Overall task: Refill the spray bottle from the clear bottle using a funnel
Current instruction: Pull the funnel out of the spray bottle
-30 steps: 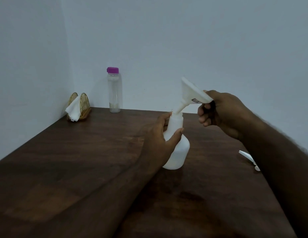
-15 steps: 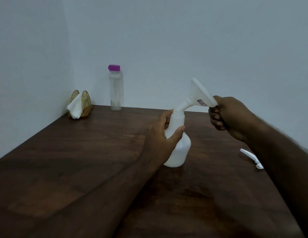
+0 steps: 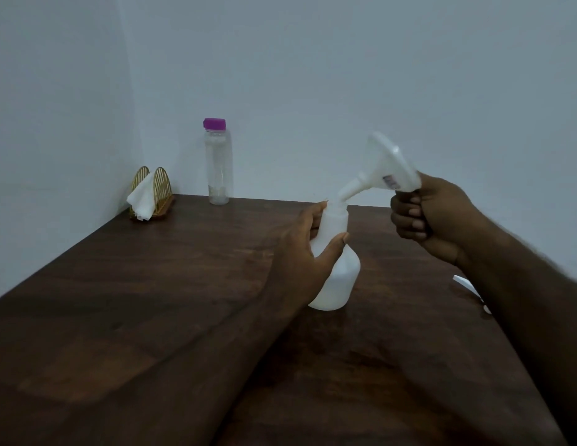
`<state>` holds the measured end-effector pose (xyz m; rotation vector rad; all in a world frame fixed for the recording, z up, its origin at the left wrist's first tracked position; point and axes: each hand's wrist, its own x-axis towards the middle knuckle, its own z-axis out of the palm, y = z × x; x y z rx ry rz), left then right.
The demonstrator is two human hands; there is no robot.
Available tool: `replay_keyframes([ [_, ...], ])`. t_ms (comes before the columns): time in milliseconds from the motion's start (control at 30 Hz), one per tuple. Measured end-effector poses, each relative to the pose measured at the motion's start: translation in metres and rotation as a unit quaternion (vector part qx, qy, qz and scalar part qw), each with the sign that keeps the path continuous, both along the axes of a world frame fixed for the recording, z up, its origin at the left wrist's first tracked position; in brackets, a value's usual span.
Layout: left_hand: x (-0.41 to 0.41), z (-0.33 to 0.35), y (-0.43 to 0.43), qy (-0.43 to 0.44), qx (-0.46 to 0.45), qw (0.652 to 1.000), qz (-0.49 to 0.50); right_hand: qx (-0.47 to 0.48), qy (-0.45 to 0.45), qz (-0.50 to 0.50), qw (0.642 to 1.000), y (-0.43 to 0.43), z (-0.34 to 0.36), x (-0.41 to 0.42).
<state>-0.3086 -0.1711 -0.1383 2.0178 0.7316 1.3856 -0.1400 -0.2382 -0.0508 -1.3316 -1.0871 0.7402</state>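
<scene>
Fingers [image 3: 334, 244] of the left hand [image 3: 297, 252] curl round the neck of the white spray bottle [image 3: 340, 278], which stands mid-worktop [image 3: 152, 300]. The right hand [image 3: 438, 220] grips the tilted funnel [image 3: 388, 169] in its closed fingers, spout tip at the bottle's open mouth. The purple-capped clear bottle [image 3: 218, 169] stands far left.

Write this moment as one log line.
left hand: grips white plastic spray bottle | right hand: grips tilted white funnel, spout at mouth
</scene>
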Motion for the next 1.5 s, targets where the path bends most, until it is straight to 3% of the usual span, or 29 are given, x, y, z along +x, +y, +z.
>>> replay_keyframes([
  [267, -0.001, 0.002, -0.003, 0.002, -0.002, 1.000, 0.002, -0.016, -0.043, -0.033, 0.998, 0.001, 0.005, -0.006],
  [533, -0.004, 0.002, -0.004, 0.008, -0.009, 1.000, -0.004, -0.009, -0.030, -0.038, 0.999, -0.006, 0.007, -0.006],
  [667, -0.003, 0.003, -0.004, 0.012, -0.014, 1.000, -0.003, -0.013, -0.100, -0.056, 0.993, -0.006, 0.011, -0.012],
  [833, -0.003, 0.002, -0.004, 0.005, -0.015, 1.000, -0.007, -0.007, -0.102, -0.066, 0.993, 0.002, 0.019, -0.025],
  [933, -0.004, 0.002, -0.004, 0.010, -0.015, 1.000, -0.006, 0.003, -0.055, -0.064, 0.996, 0.006, 0.019, -0.027],
  [1500, -0.006, 0.002, -0.004, -0.001, -0.013, 1.000, -0.003, 0.006, -0.073, -0.067, 0.995, 0.008, 0.016, -0.031],
])
